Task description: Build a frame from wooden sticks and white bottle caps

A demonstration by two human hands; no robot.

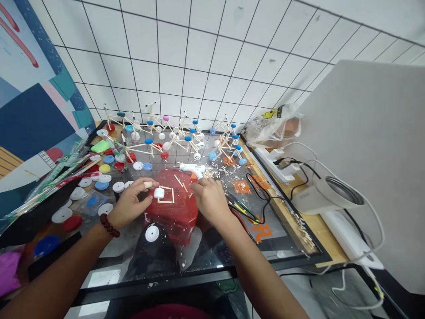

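My left hand [134, 199] reaches in from the left, thumb and forefinger closed about a white bottle cap [159, 193]. A pale wrap covers part of one finger. Thin wooden matchsticks [173, 195] form an open square frame joined at the cap, flat on a red mat [179, 212]. My right hand [210, 199] is on the mat's right side with curled fingers. A short pale stick [191, 195] shows at its fingertips; the hand hides most of the grip. Loose sticks [178, 180] lie between the hands. Just beyond my right hand rests a white glue gun [192, 168].
Several stick-and-cap figures [187, 138] stand along the tiled wall. Loose caps [102, 185] cover the left side. Pliers [244, 210], a black cable [262, 188] and wood scraps lie right. Power strips [277, 164] and a white cylinder [327, 195] stand beyond the table's frame.
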